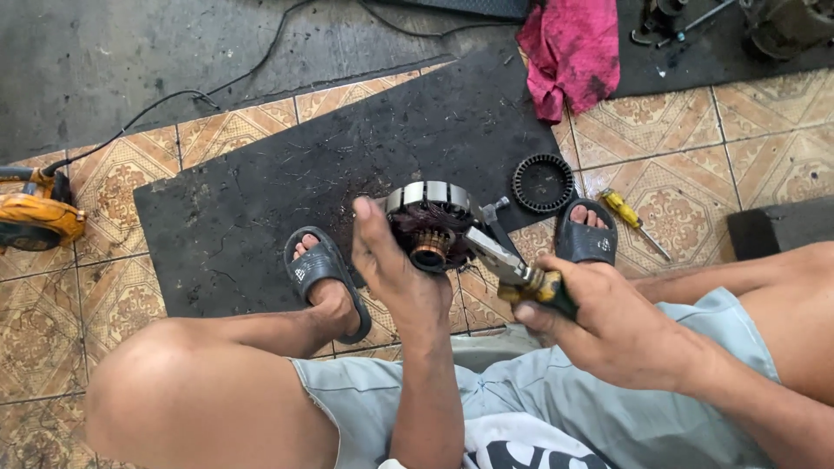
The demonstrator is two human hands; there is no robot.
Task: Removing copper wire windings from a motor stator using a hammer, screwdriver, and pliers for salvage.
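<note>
My left hand [395, 269] grips a round motor armature [428, 219] with a steel ring, dark windings and a copper commutator facing me. It is held above a black rubber mat [347, 165], between my feet in dark slide sandals. My right hand [599, 317] is closed on the yellow-and-green handles of pliers [499, 256], whose metal jaws touch the armature's right side near the windings.
A black toothed ring [543, 182] lies at the mat's right edge. A yellow-handled screwdriver [632, 219] rests on the patterned tiles. A pink rag [572, 48] lies at the back, an orange power tool [35, 217] with a black cable at far left, dark metal parts top right.
</note>
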